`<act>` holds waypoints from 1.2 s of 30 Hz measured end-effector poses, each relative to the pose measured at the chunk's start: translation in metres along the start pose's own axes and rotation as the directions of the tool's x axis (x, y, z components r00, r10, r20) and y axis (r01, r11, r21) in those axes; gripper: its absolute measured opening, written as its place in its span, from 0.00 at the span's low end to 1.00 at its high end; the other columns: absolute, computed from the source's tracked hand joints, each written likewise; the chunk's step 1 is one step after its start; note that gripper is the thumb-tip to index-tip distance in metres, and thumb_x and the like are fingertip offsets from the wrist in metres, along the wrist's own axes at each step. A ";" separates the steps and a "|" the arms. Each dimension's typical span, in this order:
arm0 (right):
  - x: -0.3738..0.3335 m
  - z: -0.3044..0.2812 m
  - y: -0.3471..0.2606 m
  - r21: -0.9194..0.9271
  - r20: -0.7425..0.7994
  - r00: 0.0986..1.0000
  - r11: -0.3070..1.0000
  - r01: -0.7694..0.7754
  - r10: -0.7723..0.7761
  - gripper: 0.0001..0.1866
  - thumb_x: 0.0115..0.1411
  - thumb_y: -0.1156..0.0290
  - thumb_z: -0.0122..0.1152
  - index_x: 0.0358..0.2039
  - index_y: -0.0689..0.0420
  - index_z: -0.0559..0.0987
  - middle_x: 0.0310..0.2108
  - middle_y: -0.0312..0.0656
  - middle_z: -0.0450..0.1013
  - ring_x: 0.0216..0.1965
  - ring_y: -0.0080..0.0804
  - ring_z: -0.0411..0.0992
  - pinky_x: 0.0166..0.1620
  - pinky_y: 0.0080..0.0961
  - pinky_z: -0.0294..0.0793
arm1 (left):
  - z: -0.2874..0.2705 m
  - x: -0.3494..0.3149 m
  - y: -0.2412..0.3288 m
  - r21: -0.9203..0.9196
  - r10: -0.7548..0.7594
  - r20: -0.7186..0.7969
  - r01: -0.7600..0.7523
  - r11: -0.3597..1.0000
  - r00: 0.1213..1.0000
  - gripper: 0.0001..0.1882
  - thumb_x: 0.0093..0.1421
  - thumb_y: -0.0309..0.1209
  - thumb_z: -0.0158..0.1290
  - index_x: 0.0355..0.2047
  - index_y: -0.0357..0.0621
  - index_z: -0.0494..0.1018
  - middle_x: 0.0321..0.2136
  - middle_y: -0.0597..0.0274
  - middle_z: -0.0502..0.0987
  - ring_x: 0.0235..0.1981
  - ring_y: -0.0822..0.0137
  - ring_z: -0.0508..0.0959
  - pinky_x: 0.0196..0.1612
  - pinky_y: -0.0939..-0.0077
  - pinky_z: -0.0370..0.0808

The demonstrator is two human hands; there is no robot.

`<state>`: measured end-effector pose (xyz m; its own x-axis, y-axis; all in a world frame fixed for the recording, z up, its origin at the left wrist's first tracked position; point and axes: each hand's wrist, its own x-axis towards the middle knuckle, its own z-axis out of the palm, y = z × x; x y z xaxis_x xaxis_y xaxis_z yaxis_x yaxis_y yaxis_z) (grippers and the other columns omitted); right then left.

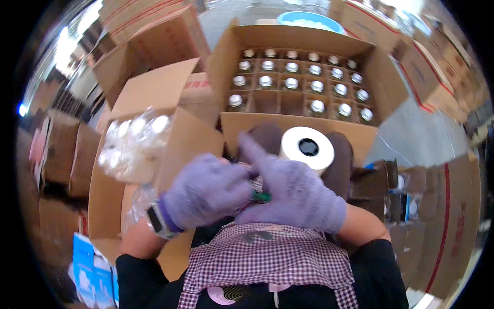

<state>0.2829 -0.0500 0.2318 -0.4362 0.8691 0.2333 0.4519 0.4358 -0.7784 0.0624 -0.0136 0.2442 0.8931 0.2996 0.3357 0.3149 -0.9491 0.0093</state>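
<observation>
My left hand (pixel 208 191), in a lilac knit glove, is closed in front of my checked apron (pixel 272 257). My right hand (pixel 296 193), gloved alike, meets it, its index finger raised and slightly blurred and its thumb lower down. Between the two, a small item with a dark green part (pixel 261 196) is mostly hidden by the gloves; its kind cannot be made out. Just beyond my right hand, a white label roll (pixel 307 149) with a black core rests at my lap.
Ahead, an open divided carton (pixel 303 121) holds rows of silver-capped bottles (pixel 291 83); two front cells have none. At left, another open carton (pixel 105 206) contains clear plastic-wrapped items (pixel 136 147). A blue basin (pixel 311 20) is behind; more cartons (pixel 447 221) stand right.
</observation>
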 end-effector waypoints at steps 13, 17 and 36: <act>-0.145 -0.063 0.083 0.881 -0.333 0.654 0.471 -0.039 0.679 0.16 0.66 0.66 0.57 0.49 0.64 0.74 0.35 0.40 0.77 0.38 0.28 0.79 0.37 0.20 0.79 | 0.234 0.001 0.011 -0.765 -0.675 0.181 0.534 0.360 0.715 0.50 0.47 0.33 0.72 0.66 0.35 0.57 0.56 0.47 0.72 0.57 0.56 0.73 0.60 0.63 0.69; -0.120 -0.083 0.106 0.694 -0.301 0.799 0.694 -0.191 0.521 0.12 0.63 0.67 0.60 0.44 0.61 0.76 0.41 0.42 0.76 0.41 0.32 0.78 0.43 0.28 0.78 | 0.247 0.027 0.015 -0.967 -0.655 0.187 0.253 0.007 0.732 0.52 0.43 0.28 0.72 0.67 0.33 0.57 0.61 0.52 0.70 0.63 0.60 0.69 0.66 0.66 0.64; -0.059 -0.102 0.040 -0.403 0.390 0.677 0.545 0.735 -0.624 0.13 0.46 0.70 0.70 0.32 0.51 0.76 0.35 0.39 0.69 0.44 0.43 0.75 0.57 0.50 0.75 | 0.177 0.064 -0.070 -0.890 0.291 0.330 0.399 -0.220 0.898 0.50 0.37 0.39 0.77 0.60 0.34 0.70 0.51 0.63 0.79 0.50 0.72 0.77 0.58 0.72 0.71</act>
<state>0.4061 -0.0599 0.2467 -0.8811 0.2254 0.4158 0.2399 0.9706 -0.0179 0.1540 0.0887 0.0984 0.9997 0.0252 -0.0072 0.0009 0.2412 0.9705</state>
